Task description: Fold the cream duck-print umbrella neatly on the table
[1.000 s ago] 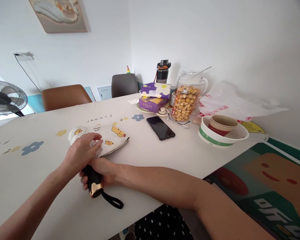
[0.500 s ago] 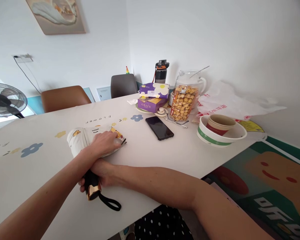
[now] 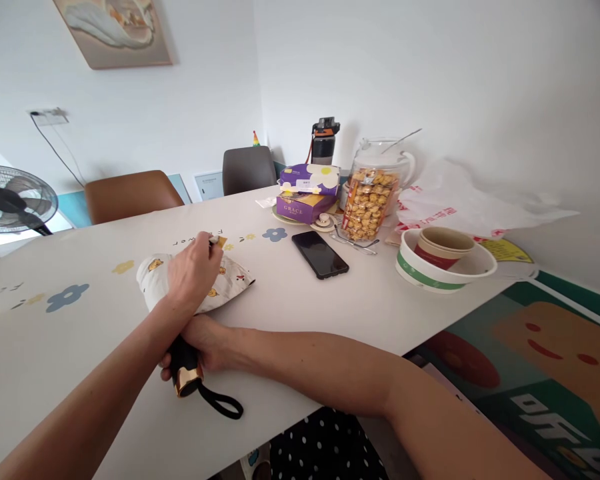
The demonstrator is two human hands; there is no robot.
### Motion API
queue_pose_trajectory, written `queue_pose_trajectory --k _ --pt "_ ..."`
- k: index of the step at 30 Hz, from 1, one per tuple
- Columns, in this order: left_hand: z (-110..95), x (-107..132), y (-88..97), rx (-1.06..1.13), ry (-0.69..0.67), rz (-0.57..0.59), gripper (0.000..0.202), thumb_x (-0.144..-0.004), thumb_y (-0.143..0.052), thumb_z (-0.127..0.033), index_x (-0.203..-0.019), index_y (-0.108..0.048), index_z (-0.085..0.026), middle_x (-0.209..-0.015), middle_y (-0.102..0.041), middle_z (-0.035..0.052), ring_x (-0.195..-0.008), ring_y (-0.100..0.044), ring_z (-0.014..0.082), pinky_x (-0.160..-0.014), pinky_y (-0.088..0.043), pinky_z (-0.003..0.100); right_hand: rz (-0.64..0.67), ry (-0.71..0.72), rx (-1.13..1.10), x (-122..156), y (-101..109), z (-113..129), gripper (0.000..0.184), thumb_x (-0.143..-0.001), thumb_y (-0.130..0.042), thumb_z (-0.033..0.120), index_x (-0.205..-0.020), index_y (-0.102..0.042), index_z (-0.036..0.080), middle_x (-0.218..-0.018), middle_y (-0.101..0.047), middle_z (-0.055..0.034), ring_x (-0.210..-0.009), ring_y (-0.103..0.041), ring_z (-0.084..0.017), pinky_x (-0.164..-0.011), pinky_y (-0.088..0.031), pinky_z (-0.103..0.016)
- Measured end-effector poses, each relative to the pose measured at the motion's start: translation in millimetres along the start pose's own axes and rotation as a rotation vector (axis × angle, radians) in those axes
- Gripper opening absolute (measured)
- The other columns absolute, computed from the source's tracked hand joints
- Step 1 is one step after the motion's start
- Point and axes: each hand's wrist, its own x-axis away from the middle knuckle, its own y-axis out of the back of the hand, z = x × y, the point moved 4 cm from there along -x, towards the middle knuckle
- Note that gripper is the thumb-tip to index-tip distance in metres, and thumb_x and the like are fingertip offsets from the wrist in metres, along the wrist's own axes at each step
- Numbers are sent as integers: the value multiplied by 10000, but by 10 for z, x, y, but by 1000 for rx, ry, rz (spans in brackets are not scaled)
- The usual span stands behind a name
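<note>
A folding umbrella [image 3: 233,283] with a white canopy printed with small cartoon figures lies on the table, its folds loose. Its black handle with a gold-coloured end and a black wrist loop points toward me. My right hand [image 3: 206,341] is wrapped round the handle, part of its grip hidden behind my left forearm. My left hand [image 3: 196,268] lies over the canopy with curled fingers, pinching a fold whose dark tip and yellowish print stick out past the fingers. A black phone [image 3: 320,255] rests to the right of the canopy.
Right of the phone stand a clear jar of snacks [image 3: 370,203] and a white bowl [image 3: 430,283] holding paper cups [image 3: 443,247]. Glasses [image 3: 357,245], purple tissue packs [image 3: 303,207], a bottle [image 3: 324,143] and a plastic bag [image 3: 455,200] are farther back. Chairs [image 3: 133,197] line the far side.
My left hand has lifted and moved away from me and slightly left, with a canopy fold in its fingers. The printed panel beneath now lies exposed. My right hand keeps the handle.
</note>
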Motion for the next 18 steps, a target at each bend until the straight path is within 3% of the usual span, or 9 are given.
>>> queue_pose_trajectory --k 5,9,13,18 --pt "240 92 337 352 124 -353 202 -835 -422 -362 -877 -539 -203 -742 -575 -3 -667 -527 143 -627 -383 277 -31 31 -100 0 13 -11 131 -810 -560 187 -702 -507 136 -553 -509 29 -411 -514 -94 -425 -508 -260" --pt "602 283 553 622 251 -614 110 -744 -519 -273 -772 -544 -169 -677 -525 -26 -613 -483 102 -569 -423 248 -70 37 -139 -38 58 -37 111 -795 -585 186 -741 -509 126 -676 -577 -7 -455 -567 -119 -462 -542 -329" --pt "1027 485 463 998 522 -553 147 -645 -552 -224 -778 -534 -165 -737 -580 -1 -589 -533 127 -428 -447 246 -114 87 -152 -65 72 -23 75 -812 -544 143 -754 -518 103 -725 -591 -41 -503 -590 -139 -457 -548 -359" --pt "1394 636 230 1262 764 -473 250 -549 -556 -112 -787 -528 -185 -805 -609 6 -610 -564 133 -436 -469 248 -202 122 -164 -7 38 19 106 -781 -612 132 -742 -513 127 -674 -535 19 -414 -463 -54 -396 -486 -227"
